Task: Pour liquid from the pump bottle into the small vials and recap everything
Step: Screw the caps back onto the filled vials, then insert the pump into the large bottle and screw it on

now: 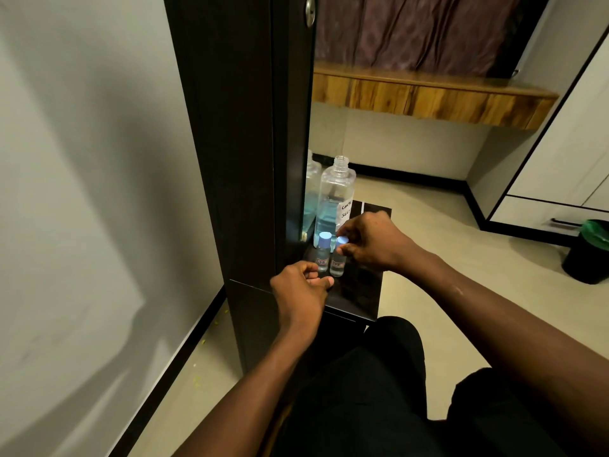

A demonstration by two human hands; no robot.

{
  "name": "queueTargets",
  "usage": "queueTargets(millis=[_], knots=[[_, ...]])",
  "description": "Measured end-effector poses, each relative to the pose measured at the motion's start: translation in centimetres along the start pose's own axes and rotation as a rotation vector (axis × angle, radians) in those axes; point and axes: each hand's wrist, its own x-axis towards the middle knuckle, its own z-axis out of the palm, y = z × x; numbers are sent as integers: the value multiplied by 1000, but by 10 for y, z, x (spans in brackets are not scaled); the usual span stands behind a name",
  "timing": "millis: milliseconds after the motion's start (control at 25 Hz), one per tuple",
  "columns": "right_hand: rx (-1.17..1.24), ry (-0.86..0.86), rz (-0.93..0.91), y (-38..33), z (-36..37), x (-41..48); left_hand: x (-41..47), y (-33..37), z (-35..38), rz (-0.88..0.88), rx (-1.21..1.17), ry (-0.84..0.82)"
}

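Two small clear vials stand side by side on a narrow dark shelf. The left vial wears a blue cap. My right hand pinches the blue cap sitting on top of the right vial. My left hand has curled fingers at the base of the left vial, steadying it. Behind them stands the tall clear bottle with blue liquid in its lower part; its neck is open and no pump is in view. A white handwritten label is stuck on its side.
A tall dark cabinet panel rises at the left of the shelf, its glossy edge mirroring the bottle. My dark-trousered legs are below. A wooden ledge hangs behind, and a bin with a green liner stands at the right.
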Motion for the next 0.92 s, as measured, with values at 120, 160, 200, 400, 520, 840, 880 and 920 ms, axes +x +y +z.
queueTargets(millis=[120,160,200,400,520,840,880,920], knots=[[9,0,10,-3,0,1,0,-1,0,-7,-1,2],[15,2,18,-4,0,2,0,-1,0,-7,-4,2],[17,3,24,-5,0,2,0,-1,0,-6,-6,2],[35,3,29,-7,0,5,-2,-1,-2,11,-3,-12],[47,-11,31,-7,-1,6,-3,0,-2,9,-3,-13],[100,-15,47,-9,1,6,-3,1,-2,21,16,-2],[107,-15,48,-9,1,6,-3,1,-2,19,17,0],[111,-16,46,-8,1,5,-4,2,-3,21,19,0]])
